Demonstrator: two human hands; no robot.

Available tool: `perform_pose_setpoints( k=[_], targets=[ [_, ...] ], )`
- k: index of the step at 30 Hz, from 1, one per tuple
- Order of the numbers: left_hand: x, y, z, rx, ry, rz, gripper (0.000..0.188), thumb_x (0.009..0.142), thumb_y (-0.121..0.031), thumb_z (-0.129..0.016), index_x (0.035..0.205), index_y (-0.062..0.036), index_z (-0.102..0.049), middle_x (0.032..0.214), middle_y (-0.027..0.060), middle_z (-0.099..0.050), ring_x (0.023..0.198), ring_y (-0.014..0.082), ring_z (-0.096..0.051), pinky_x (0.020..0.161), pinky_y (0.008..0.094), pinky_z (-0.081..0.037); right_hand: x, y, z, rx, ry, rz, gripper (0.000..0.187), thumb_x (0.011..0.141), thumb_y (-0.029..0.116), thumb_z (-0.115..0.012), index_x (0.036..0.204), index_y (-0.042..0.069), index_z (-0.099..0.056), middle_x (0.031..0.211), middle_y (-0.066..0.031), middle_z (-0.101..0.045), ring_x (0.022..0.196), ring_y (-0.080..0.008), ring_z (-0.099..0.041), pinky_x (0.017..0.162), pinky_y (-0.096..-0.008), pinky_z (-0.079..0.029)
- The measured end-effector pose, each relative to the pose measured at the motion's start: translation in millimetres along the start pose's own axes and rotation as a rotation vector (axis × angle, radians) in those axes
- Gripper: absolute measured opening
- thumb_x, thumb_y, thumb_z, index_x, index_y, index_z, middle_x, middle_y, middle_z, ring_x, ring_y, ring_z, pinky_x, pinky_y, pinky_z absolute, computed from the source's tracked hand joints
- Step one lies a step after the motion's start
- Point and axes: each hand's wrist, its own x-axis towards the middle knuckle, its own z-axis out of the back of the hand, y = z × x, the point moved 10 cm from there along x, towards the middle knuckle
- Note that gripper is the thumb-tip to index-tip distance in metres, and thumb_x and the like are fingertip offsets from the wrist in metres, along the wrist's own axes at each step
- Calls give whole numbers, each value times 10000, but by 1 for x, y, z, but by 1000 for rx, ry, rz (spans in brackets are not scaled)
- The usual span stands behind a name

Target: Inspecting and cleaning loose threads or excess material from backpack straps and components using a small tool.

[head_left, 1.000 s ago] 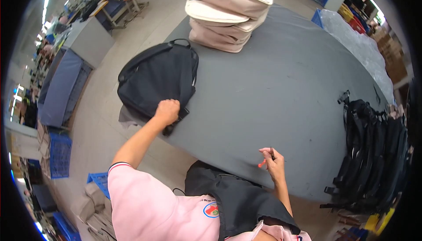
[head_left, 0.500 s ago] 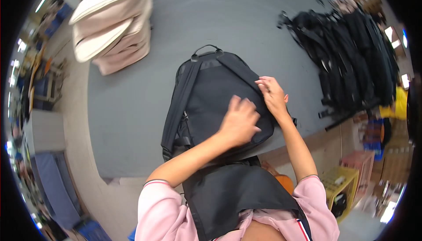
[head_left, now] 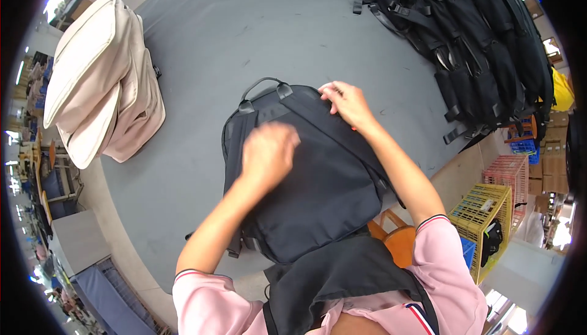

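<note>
Head view: both our hands have moved up the black fabric backpack (head_left: 312, 182) on the grey table (head_left: 293, 47), so work likely centres higher; left hand (head_left: 269, 151) blurs, right hand (head_left: 347, 106) half-curls, either's hold we can't tell.

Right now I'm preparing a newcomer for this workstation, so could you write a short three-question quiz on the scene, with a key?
1. True or false: the black backpack lies with its shoulder straps facing up.
2. Where on the table is the stack of pale bags?
A. To the person's left
B. To the person's right
C. Directly in front of the person
3. Fill in the blank: the hand with its fingers at the backpack's upper right edge is the person's ____.

Key: 1. True. 2. A. 3. Right hand.
</note>
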Motion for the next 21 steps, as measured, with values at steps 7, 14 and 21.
perform_pose_setpoints(
  k=[7,14,21],
  targets=[
    [99,167,-20,-93,30,513,281,901,-194,-545,1122,-37,-622,853,92,-656,841,284,-618,792,409,-457,5,3,-38,-177,-117,79,149,910,150,-562,966,52,-660,856,-52,-595,794,-182,-615,691,-310,-466],
    [87,193,-69,-902,44,702,288,886,-65,-542,1164,-30,-608,806,9,-650,659,63,-514,631,221,-418,55,21,-48,-99,13,5,206,896,175,-575,1048,36,-585,995,-78,-635,825,-194,-621,723,-327,-479],
    [90,195,-64,-1060,69,666,331,878,-38,-567,1209,-50,-580,828,5,-642,609,44,-409,598,179,-378,81,33,-69,-348,-32,206,230,823,226,-648,986,80,-577,907,-50,-564,797,-245,-609,708,-381,-471]
  ],
)
